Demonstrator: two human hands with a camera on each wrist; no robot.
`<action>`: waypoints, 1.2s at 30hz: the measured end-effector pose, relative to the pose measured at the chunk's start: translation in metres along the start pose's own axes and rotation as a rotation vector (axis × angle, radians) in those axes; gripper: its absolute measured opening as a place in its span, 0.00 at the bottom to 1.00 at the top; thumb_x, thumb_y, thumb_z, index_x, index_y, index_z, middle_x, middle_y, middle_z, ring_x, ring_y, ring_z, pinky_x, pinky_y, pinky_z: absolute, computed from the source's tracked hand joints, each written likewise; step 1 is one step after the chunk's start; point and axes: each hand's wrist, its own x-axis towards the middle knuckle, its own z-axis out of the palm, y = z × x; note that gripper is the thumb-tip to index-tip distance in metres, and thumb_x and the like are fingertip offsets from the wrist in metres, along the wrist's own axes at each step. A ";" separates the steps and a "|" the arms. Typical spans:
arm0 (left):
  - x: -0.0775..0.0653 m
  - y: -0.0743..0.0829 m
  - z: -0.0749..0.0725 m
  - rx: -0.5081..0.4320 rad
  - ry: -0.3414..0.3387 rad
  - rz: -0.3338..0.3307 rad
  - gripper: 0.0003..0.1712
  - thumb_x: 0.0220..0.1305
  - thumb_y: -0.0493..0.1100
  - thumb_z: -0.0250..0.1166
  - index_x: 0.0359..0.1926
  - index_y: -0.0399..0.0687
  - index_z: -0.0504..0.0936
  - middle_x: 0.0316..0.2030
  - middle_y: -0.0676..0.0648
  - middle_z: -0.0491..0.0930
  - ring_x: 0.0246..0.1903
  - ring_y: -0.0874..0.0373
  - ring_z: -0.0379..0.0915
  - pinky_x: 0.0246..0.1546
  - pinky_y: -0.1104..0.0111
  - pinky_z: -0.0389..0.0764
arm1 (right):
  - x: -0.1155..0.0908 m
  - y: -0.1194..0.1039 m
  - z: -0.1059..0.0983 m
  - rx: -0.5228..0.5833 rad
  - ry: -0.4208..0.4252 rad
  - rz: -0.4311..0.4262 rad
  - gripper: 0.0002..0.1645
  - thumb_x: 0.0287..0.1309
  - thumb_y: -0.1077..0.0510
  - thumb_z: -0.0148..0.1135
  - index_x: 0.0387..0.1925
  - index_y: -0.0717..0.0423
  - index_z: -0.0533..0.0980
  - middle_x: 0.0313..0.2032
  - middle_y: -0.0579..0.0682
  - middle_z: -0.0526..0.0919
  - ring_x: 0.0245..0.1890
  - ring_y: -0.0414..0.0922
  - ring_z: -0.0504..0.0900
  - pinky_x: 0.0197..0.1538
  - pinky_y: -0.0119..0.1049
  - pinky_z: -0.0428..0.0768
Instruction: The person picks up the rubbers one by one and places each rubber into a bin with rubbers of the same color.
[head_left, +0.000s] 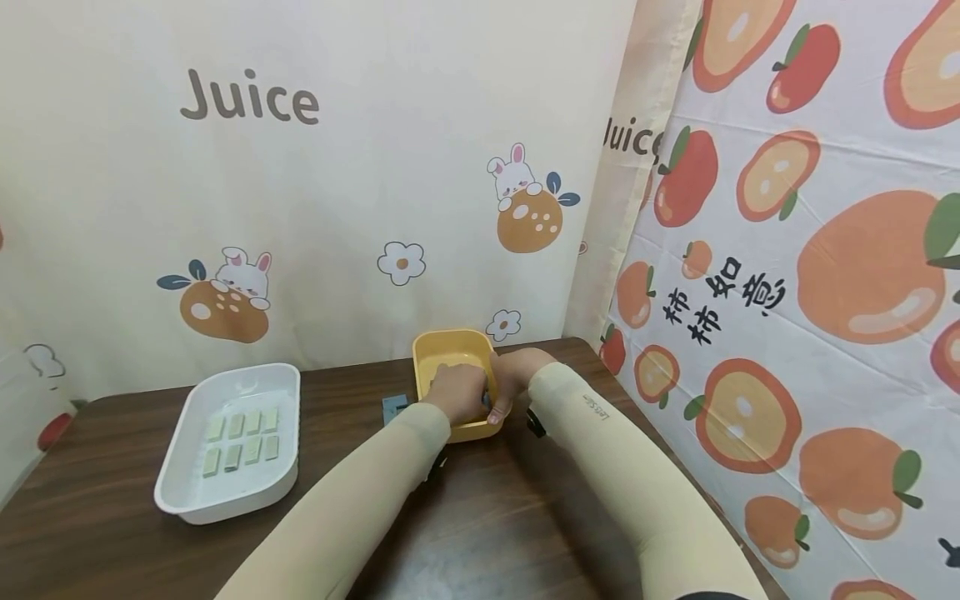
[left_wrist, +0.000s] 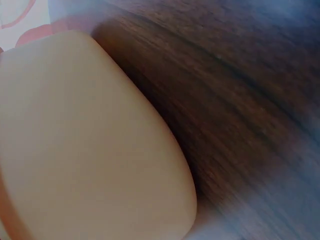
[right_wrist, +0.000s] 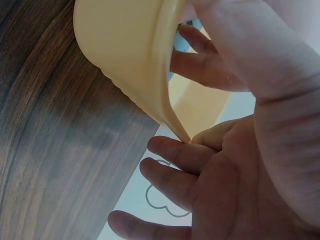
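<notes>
My left hand (head_left: 459,392) reaches down into a yellow bin (head_left: 452,335), back of the hand up. A small blue piece (head_left: 486,400) shows at its fingertips; two of those fingers (right_wrist: 205,67) appear curled by it in the right wrist view, its shape mostly hidden. My right hand (head_left: 513,377) grips the bin's right side, thumb over the rim, with the other fingers (right_wrist: 170,182) spread outside the wall. Another grey-blue piece (head_left: 393,407) lies on the table left of the bin. Only a pale sleeve (left_wrist: 90,140) and table show in the left wrist view.
A white tray (head_left: 288,467) on the left holds several pale green blocks (head_left: 233,457) in two rows. The dark wooden table (head_left: 480,533) meets a printed curtain (head_left: 360,183) at the back and another (head_left: 795,333) on the right, close to my right arm.
</notes>
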 end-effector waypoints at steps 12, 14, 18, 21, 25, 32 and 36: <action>-0.004 -0.008 -0.014 -0.014 0.009 0.030 0.19 0.69 0.49 0.79 0.24 0.56 0.80 0.24 0.55 0.81 0.29 0.56 0.76 0.44 0.54 0.85 | 0.005 0.001 0.000 0.001 -0.005 -0.027 0.89 0.33 0.28 0.96 0.89 0.53 0.57 0.82 0.55 0.75 0.81 0.56 0.74 0.85 0.59 0.71; -0.007 -0.015 -0.024 -0.001 0.007 0.030 0.21 0.72 0.51 0.79 0.24 0.55 0.79 0.23 0.55 0.78 0.28 0.57 0.74 0.37 0.59 0.81 | 0.004 0.000 -0.001 -0.003 -0.011 -0.012 0.92 0.33 0.28 0.96 0.91 0.54 0.53 0.85 0.56 0.72 0.83 0.57 0.72 0.86 0.60 0.70; -0.013 -0.034 -0.048 -0.012 -0.019 -0.011 0.18 0.75 0.53 0.77 0.29 0.52 0.84 0.27 0.53 0.82 0.29 0.56 0.76 0.34 0.62 0.79 | 0.001 -0.002 -0.002 0.024 -0.014 0.048 0.96 0.30 0.27 0.96 0.93 0.53 0.51 0.86 0.56 0.70 0.83 0.56 0.71 0.86 0.60 0.70; -0.019 -0.051 -0.061 -0.010 -0.007 -0.048 0.13 0.77 0.52 0.75 0.39 0.49 0.90 0.37 0.50 0.90 0.37 0.54 0.82 0.42 0.59 0.86 | 0.000 -0.002 -0.001 0.061 -0.008 0.090 0.94 0.25 0.28 0.98 0.91 0.51 0.56 0.83 0.54 0.74 0.80 0.55 0.74 0.84 0.59 0.73; -0.029 -0.077 -0.067 -0.023 0.029 -0.107 0.12 0.80 0.49 0.70 0.40 0.47 0.91 0.38 0.49 0.89 0.37 0.53 0.83 0.40 0.58 0.87 | 0.000 -0.002 -0.001 0.063 -0.007 0.122 0.95 0.23 0.29 0.98 0.91 0.49 0.57 0.83 0.53 0.75 0.79 0.54 0.74 0.84 0.59 0.73; -0.047 -0.112 -0.064 -0.073 0.025 -0.229 0.17 0.75 0.44 0.70 0.26 0.48 0.80 0.26 0.48 0.81 0.27 0.51 0.76 0.27 0.61 0.77 | 0.001 -0.005 0.000 0.073 -0.016 0.143 1.00 0.24 0.30 0.98 0.94 0.49 0.48 0.88 0.53 0.66 0.83 0.55 0.69 0.87 0.60 0.70; -0.054 -0.123 -0.055 -0.075 0.010 -0.318 0.16 0.71 0.50 0.78 0.33 0.47 0.83 0.32 0.46 0.84 0.34 0.50 0.80 0.34 0.58 0.84 | -0.001 -0.007 0.000 0.099 -0.021 0.138 1.02 0.22 0.31 0.98 0.94 0.48 0.45 0.89 0.54 0.64 0.83 0.55 0.68 0.86 0.60 0.69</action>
